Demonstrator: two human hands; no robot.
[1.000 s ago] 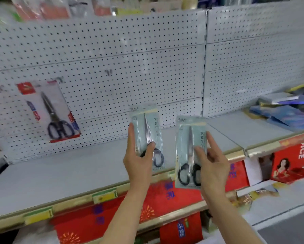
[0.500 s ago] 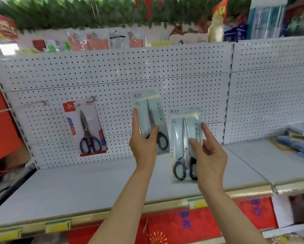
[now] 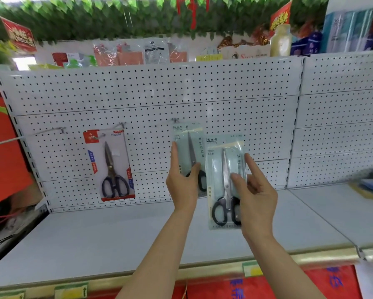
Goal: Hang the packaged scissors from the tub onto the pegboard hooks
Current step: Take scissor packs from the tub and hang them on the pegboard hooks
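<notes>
A pale blue-green carded pack of scissors (image 3: 188, 152) is gripped in the left hand (image 3: 182, 184), thumb across its lower front and fingers up its left edge, and is held upright against the pegboard (image 3: 159, 93) with its top just below a wire hook (image 3: 175, 120). A second pack of the same kind (image 3: 224, 182) is pinched in the right hand (image 3: 255, 197), nearer and lower, overlapping the first pack's right edge; the thumb is pressed on the clear blister and the index finger is stretched up the right side. Both packs are flat cards under glossy moulded plastic, with steel blades and black loop handles. To the left, a red-trimmed pack with dark-handled scissors (image 3: 111, 166) is hung from another hook (image 3: 120, 125), and a bare hook (image 3: 51, 130) is seen further left. The pegboard is white perforated metal in panels. Below it a smooth grey shelf (image 3: 95, 240) is edged by a gold price rail (image 3: 203, 271). Blurred goods and green leaf garlands (image 3: 116, 16) are ranged far above.
</notes>
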